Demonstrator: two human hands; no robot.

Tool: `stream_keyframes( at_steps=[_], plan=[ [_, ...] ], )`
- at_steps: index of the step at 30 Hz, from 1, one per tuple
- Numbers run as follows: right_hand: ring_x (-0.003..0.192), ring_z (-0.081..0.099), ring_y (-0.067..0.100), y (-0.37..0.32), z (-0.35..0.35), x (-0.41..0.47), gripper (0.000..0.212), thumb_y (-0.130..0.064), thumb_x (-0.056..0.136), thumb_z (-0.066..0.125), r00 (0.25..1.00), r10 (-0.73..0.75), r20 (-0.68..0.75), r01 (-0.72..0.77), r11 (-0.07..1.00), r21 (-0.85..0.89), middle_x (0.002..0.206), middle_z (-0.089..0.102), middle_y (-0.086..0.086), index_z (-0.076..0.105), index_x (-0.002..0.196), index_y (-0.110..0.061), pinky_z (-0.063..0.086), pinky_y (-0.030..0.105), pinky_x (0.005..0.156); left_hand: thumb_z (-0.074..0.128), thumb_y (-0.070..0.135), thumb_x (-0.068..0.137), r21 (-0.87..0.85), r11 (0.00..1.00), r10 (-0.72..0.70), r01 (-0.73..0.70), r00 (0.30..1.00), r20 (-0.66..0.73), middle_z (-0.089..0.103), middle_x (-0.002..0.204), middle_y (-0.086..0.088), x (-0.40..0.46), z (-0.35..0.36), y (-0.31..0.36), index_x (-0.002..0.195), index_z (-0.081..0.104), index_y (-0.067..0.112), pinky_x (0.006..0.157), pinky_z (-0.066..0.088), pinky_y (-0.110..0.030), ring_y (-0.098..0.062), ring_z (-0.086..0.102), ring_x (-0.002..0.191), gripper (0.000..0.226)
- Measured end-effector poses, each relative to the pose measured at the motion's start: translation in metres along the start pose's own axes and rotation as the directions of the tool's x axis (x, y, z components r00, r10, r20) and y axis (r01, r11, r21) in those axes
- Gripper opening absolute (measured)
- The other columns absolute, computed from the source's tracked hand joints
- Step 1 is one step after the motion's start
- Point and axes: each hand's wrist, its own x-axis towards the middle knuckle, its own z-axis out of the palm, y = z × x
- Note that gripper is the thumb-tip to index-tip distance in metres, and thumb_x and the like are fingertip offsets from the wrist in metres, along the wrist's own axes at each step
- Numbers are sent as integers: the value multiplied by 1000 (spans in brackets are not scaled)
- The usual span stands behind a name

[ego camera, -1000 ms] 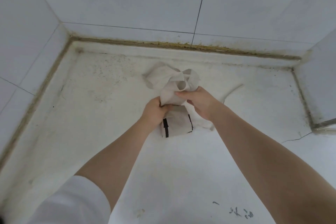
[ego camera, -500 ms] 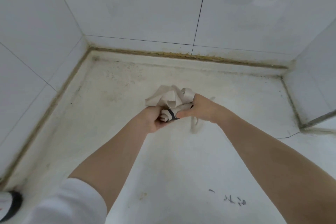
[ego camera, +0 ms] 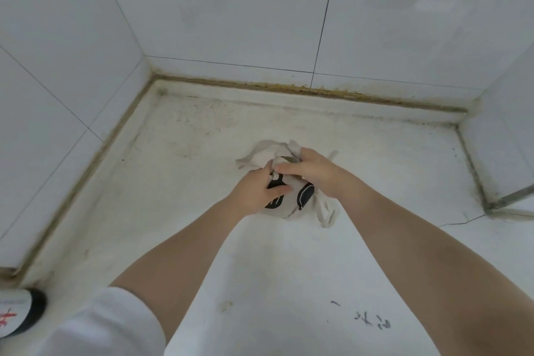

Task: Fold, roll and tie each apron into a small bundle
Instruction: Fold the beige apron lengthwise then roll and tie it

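On the gritty white counter (ego camera: 202, 240), both hands grip a crumpled beige apron (ego camera: 284, 205).

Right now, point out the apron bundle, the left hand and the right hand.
apron bundle (ego camera: 291, 199): head view, pale cloth between the black marks.
left hand (ego camera: 254, 192): head view, back of the hand.
right hand (ego camera: 315, 170): head view, back of the hand.

left hand (ego camera: 254, 192): fingers curled, gripping apron (ego camera: 284, 201), thumb pointing 3 o'clock | right hand (ego camera: 313, 172): at 1 o'clock of left, touching, pinching cloth | forearms bare, converging
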Motion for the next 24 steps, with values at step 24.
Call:
stream_keyframes(
  at_steps=[24],
  plan=[
    [54, 47, 18, -16, 9, -21, 40, -31, 102, 38, 878, 355, -320, -11, 684, 730, 56, 45, 3, 40, 65, -14, 47, 30, 60, 37, -3, 95, -999, -1, -615, 44, 788, 35, 65, 77, -10, 24, -14, 1, 104, 57, 5, 40, 49, -19, -18, 62, 59, 24]
  ],
)
